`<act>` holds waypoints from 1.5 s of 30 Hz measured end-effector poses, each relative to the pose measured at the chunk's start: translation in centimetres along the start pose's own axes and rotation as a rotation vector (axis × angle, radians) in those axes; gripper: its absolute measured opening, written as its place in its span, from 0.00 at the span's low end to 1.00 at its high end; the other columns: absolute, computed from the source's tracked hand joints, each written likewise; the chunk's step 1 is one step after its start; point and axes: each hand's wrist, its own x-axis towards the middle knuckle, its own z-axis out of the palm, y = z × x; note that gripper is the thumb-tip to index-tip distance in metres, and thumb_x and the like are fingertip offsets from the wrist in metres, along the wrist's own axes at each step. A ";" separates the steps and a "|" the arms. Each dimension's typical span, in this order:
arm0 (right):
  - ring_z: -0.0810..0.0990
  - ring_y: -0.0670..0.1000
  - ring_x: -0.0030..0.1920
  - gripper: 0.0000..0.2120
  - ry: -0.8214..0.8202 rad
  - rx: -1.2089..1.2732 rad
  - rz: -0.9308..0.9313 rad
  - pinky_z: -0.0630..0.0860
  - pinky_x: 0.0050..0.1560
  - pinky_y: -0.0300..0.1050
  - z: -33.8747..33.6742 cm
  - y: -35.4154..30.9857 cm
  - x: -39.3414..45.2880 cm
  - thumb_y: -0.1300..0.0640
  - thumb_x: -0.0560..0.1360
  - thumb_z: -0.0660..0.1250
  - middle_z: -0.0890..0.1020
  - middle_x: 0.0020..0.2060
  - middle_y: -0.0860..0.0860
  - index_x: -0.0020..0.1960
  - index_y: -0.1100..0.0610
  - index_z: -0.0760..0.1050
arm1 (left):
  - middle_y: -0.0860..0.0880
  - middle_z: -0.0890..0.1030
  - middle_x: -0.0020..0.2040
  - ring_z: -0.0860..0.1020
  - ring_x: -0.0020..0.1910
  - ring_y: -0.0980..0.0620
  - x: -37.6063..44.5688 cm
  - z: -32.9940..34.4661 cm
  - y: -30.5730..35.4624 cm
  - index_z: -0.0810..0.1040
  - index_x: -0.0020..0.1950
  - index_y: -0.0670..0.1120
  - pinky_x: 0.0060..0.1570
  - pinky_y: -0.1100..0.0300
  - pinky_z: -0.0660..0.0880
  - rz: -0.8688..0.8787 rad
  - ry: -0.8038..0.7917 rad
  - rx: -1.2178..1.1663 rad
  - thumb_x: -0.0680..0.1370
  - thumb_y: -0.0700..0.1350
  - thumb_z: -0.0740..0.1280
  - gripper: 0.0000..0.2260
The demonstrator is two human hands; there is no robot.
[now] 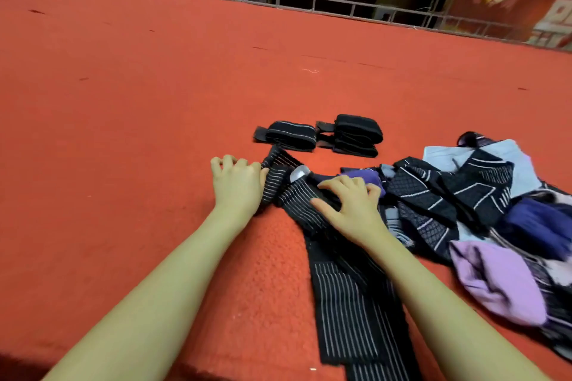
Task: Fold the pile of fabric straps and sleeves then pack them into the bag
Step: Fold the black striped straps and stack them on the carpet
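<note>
While folding, my left hand (238, 184) pinches the striped strap (297, 195)'s rolled end, my right hand (356, 204) presses it beside the pile (483, 210); next, I judge, another fold.

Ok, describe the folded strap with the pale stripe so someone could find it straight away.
On the red carpet, beyond both hands, two folded black bundles lie side by side. The striped folded strap is the left one. A pale line runs along its top, while the plain black bundle to its right is taller and unmarked.

Both hands work a black striped strap (340, 297) on the red carpeted desk (154, 102): left hand (240, 182) pinches its folded end, right hand (353, 204) presses it, beside the fabric pile (483, 210). Two folded straps (318, 136) lie beyond.
</note>
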 end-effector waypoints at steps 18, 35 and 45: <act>0.71 0.46 0.46 0.16 0.210 0.038 0.072 0.48 0.43 0.42 2.6 -0.1 -5.5 0.44 0.75 0.56 0.78 0.44 0.44 0.51 0.45 0.82 | 0.54 0.60 0.76 0.51 0.76 0.53 -5.1 -1.1 3.7 0.65 0.74 0.54 0.69 0.51 0.47 0.340 -0.365 -0.152 0.82 0.57 0.52 0.21; 0.79 0.47 0.49 0.15 0.150 -0.035 0.151 0.56 0.54 0.45 2.6 0.8 -8.7 0.50 0.71 0.57 0.81 0.45 0.44 0.47 0.51 0.80 | 0.53 0.78 0.57 0.68 0.62 0.46 -6.1 0.5 8.2 0.78 0.58 0.50 0.58 0.51 0.53 0.386 -0.280 -0.187 0.77 0.58 0.63 0.16; 0.80 0.50 0.56 0.21 0.051 -0.103 0.119 0.60 0.60 0.46 2.1 0.6 -9.1 0.50 0.73 0.54 0.82 0.56 0.51 0.58 0.56 0.79 | 0.53 0.78 0.56 0.67 0.61 0.47 -5.2 0.6 10.0 0.80 0.56 0.51 0.56 0.52 0.54 0.194 -0.275 -0.217 0.81 0.54 0.57 0.14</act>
